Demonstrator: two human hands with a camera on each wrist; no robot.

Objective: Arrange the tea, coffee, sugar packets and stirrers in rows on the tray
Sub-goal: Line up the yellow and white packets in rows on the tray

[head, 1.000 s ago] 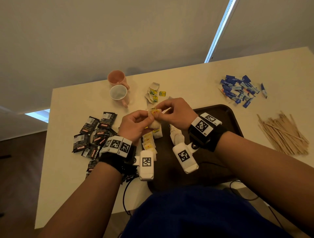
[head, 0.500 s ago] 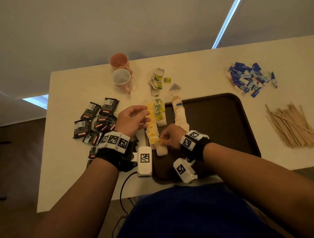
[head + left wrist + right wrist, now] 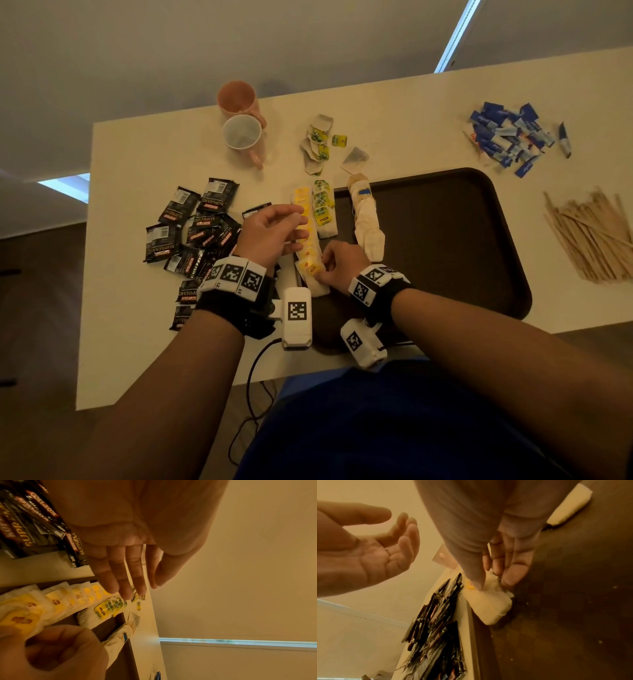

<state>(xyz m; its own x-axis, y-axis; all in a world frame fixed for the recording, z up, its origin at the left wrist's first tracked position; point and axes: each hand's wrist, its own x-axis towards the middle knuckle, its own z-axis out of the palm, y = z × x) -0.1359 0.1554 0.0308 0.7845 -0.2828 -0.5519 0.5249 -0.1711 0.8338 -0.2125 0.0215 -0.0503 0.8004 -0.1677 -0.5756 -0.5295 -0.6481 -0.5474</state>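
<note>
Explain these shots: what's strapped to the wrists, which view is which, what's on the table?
No robot: a person wears a head camera and one on each wrist. The white tagged boxes in the head view are those wrist cameras. The left hand hovers open and empty. The right hand pinches a yellow-tagged tea bag at the near end of a row on the brown tray. On the table: black coffee sachets, blue sugar packets, wooden stirrers, two mugs.
</note>
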